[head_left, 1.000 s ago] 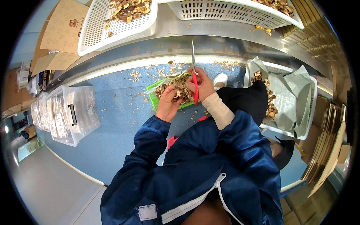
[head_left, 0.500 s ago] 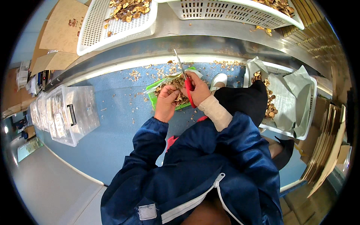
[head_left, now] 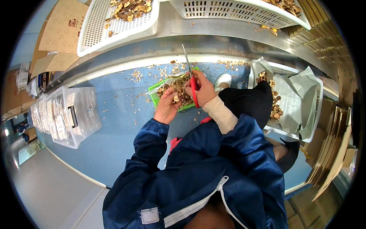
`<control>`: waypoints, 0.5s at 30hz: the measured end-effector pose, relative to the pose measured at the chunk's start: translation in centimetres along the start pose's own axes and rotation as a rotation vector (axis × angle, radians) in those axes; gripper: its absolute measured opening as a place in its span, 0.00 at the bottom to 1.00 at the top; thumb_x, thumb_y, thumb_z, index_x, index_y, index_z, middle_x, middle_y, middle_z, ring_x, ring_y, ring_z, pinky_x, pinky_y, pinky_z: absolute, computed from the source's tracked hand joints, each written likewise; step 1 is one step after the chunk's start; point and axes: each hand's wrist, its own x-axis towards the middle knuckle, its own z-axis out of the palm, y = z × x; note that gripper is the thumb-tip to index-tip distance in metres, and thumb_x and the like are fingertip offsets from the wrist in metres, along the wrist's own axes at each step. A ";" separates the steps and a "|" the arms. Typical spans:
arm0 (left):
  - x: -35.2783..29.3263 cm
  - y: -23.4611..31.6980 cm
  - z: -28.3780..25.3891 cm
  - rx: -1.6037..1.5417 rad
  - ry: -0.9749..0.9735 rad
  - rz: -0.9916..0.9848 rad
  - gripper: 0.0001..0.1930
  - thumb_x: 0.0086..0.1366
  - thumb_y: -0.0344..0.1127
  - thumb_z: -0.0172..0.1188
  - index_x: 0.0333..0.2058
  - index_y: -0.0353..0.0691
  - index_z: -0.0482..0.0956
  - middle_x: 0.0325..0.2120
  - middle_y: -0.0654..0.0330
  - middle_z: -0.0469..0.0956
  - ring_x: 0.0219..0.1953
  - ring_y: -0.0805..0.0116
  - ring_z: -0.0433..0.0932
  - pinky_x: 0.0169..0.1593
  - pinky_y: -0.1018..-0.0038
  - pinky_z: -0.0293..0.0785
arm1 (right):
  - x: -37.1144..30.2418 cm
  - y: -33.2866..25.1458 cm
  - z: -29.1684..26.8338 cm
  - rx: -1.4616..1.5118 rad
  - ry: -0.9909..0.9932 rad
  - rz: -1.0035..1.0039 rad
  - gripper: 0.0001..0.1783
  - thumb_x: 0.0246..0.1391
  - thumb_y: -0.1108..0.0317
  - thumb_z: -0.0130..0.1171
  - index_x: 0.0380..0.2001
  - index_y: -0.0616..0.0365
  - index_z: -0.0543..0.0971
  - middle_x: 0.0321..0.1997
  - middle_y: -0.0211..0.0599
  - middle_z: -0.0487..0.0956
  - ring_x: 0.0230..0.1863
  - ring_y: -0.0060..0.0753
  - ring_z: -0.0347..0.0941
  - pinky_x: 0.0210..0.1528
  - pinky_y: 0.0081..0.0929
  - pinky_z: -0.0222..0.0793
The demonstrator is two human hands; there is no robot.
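My right hand [head_left: 202,91] is closed round the red handles of a pair of scissors [head_left: 193,87], whose long metal blades point away from me. In my left hand [head_left: 167,106] a pale brown dried mushroom [head_left: 175,99] is pinched between thumb and fingers. Both hands are close together over a bright green basket [head_left: 154,98] on the floor, filled with brown dried mushroom pieces [head_left: 182,84]. The scissor blades are apart from the mushroom. My hands hide the near part of the basket.
To the right stands a white basket [head_left: 318,110] with a pale liner and mushrooms along its left side. White baskets [head_left: 89,40] of dried mushrooms rest on the steel table [head_left: 171,30] ahead. A clear plastic bin [head_left: 89,114] is at left; flattened cartons [head_left: 329,149] lean at right. Scraps litter the blue floor.
My left hand has turned a little, so the mushroom in its fingertips now shows. The scissors have swung slightly more upright and shifted a little to the right.
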 end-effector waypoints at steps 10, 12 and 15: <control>-0.2 -0.7 1.5 0.238 0.037 0.048 0.03 0.60 0.27 0.48 0.33 0.43 0.69 0.30 0.68 0.72 0.27 0.79 0.68 0.27 0.84 0.64 | -1.0 -2.4 0.1 -0.227 -0.023 -0.056 0.27 0.42 0.71 0.56 0.49 0.55 0.65 0.41 0.51 0.73 0.41 0.50 0.71 0.41 0.34 0.67; -0.2 -0.7 1.7 0.231 0.022 0.051 0.03 0.60 0.27 0.48 0.33 0.43 0.69 0.29 0.69 0.72 0.26 0.79 0.67 0.27 0.84 0.64 | -1.0 -2.5 0.1 -0.216 -0.034 -0.029 0.27 0.42 0.71 0.57 0.49 0.54 0.65 0.40 0.51 0.73 0.41 0.50 0.71 0.40 0.34 0.68; 0.0 -0.5 1.9 0.198 0.059 0.032 0.04 0.60 0.26 0.49 0.33 0.42 0.69 0.28 0.69 0.71 0.25 0.80 0.67 0.27 0.84 0.64 | -1.0 -1.8 -0.1 -0.189 -0.021 -0.013 0.26 0.43 0.71 0.56 0.49 0.54 0.65 0.39 0.50 0.74 0.40 0.49 0.71 0.40 0.33 0.68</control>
